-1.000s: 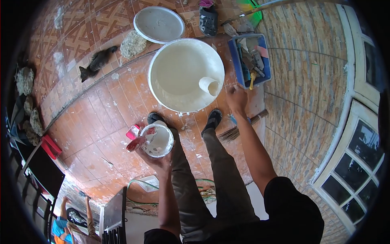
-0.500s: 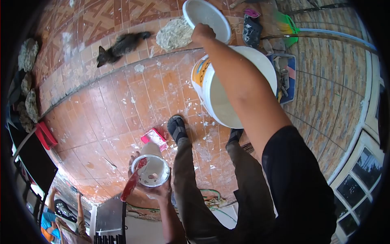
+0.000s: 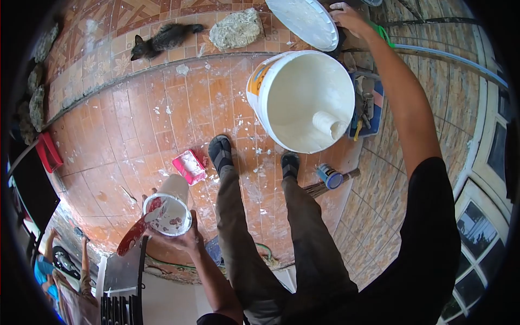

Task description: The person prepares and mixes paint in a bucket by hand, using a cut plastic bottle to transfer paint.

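My left hand (image 3: 187, 238) is wrapped around a white plastic tub (image 3: 177, 190), tilted so its paint-smeared inside faces me. A red-handled tool (image 3: 131, 238) sticks out over the tub's rim. Beyond my feet stands a large white bucket (image 3: 259, 116) with an orange label. Inside it, a small white cylindrical container (image 3: 326, 123) lies against the wall over pale contents. Past the bucket, a round white lid (image 3: 306, 23) leans at a slant. My right hand (image 3: 348, 17) is at the lid's right edge, fingers extended and apart.
A dark kitten (image 3: 165, 40) lies by a rough stone block (image 3: 236, 28) on the raised step. A red tray (image 3: 189, 167) with white paint sits on the splattered tiles. Right of the bucket are a blue crate (image 3: 374, 116) of tools and a blue can (image 3: 329, 176). People show at lower left.
The lid has shifted right, and my right hand has gone from gripping it to spread fingers at its edge. My right arm no longer covers the bucket's mouth. My left hand still holds the tub.
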A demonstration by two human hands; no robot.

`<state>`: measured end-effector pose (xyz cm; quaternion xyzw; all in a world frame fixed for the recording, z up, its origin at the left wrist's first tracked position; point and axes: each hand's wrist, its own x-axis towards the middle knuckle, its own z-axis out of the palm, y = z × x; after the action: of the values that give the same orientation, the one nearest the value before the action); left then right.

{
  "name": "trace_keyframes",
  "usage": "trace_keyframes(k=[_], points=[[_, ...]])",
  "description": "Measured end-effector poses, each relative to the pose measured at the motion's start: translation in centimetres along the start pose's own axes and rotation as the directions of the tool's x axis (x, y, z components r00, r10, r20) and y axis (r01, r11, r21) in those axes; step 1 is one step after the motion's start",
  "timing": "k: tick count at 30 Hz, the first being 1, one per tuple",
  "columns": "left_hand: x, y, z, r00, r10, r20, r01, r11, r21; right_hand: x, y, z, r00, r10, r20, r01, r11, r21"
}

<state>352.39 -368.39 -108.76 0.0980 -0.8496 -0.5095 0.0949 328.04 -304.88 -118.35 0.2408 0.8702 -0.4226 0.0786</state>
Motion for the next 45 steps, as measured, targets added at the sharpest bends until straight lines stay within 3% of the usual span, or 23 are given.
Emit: trace_keyframes(k=[1,2,4,6,7,10,14,16,20,23,26,29,33,36,39,41,43,45], points=[[-1.0,0.8,0.7,0.997,-0.064,-0.040,0.061,0.996,-0.072,-2.1,-0.4,-1.0,1.000,0.013,0.026,-0.018,0.979,0.202],[-1.5,1.9,1.3,0.990,-0.127,-0.058,0.121,0.988,-0.096,-3.6,-1.0,-0.7,0.990,0.124,0.062,-0.134,0.975,0.176],[-2.6,3.4,2.4,0.995,-0.090,-0.039,0.086,0.993,-0.084,-6.8,-0.9,1.2,0.985,-0.172,0.033,0.163,0.968,0.193],[-5.0,4.9,2.2,0.998,-0.058,-0.010,0.057,0.994,-0.094,-11.9,-3.1,1.7,0.935,-0.222,0.276,0.239,0.971,-0.029],[-5.9,5.5,2.5,0.999,-0.035,-0.001,0.035,0.993,-0.110,-13.9,-3.7,1.3,0.866,-0.390,0.313,0.446,0.885,-0.132],[-8.4,8.3,2.8,0.999,0.020,0.033,-0.015,0.990,-0.141,-17.5,-5.2,-1.4,0.889,-0.327,0.319,0.414,0.872,-0.262],[-12.6,11.1,2.0,0.999,0.037,-0.008,-0.038,0.986,-0.161,-24.3,-6.1,-4.0,0.850,-0.508,0.140,0.527,0.815,-0.241],[-15.5,12.3,1.8,0.998,0.034,-0.059,-0.044,0.985,-0.170,-30.0,-6.7,-3.9,0.850,-0.507,0.141,0.523,0.843,-0.124],[-21.0,14.9,1.4,0.986,-0.011,-0.167,-0.016,0.987,-0.160,-39.2,-5.0,-0.2,0.733,-0.656,0.181,0.676,0.670,-0.307],[-25.3,15.9,0.3,0.971,0.015,-0.237,-0.027,0.999,-0.047,-41.6,-2.1,2.8,0.663,-0.721,0.201,0.740,0.591,-0.322],[-28.5,17.5,-1.1,0.962,-0.119,-0.246,0.086,0.987,-0.139,-41.8,1.0,5.8,0.636,-0.752,0.173,0.759,0.569,-0.317],[-31.5,17.0,-1.7,0.894,-0.266,-0.361,0.214,0.961,-0.176,-41.7,3.3,7.9,0.668,-0.730,0.147,0.731,0.605,-0.316],[-33.6,15.7,-3.1,0.875,-0.279,-0.395,0.250,0.960,-0.123,-41.4,5.2,8.7,0.678,-0.710,0.191,0.720,0.589,-0.367],[-35.4,14.5,-4.8,0.880,-0.264,-0.394,0.311,0.949,0.058,-41.2,5.5,8.8,0.717,-0.652,0.248,0.691,0.614,-0.382],[-37.9,12.1,-6.9,0.946,-0.090,-0.312,0.213,0.897,0.387,-41.5,4.7,8.9,0.711,-0.664,0.231,0.682,0.573,-0.454],[-38.6,11.9,-7.1,0.866,-0.073,-0.495,0.180,0.968,0.172,-41.8,3.8,9.2,0.695,-0.682,0.229,0.685,0.529,-0.501],[-37.7,13.9,-9.0,0.830,-0.417,-0.370,0.335,0.904,-0.267,-42.5,3.3,9.7,0.698,-0.666,0.261,0.657,0.452,-0.604],[-38.7,14.7,-11.1,0.733,-0.617,-0.287,0.341,0.697,-0.631,-43.9,2.8,10.4,0.707,-0.650,0.279,0.615,0.371,-0.696]])
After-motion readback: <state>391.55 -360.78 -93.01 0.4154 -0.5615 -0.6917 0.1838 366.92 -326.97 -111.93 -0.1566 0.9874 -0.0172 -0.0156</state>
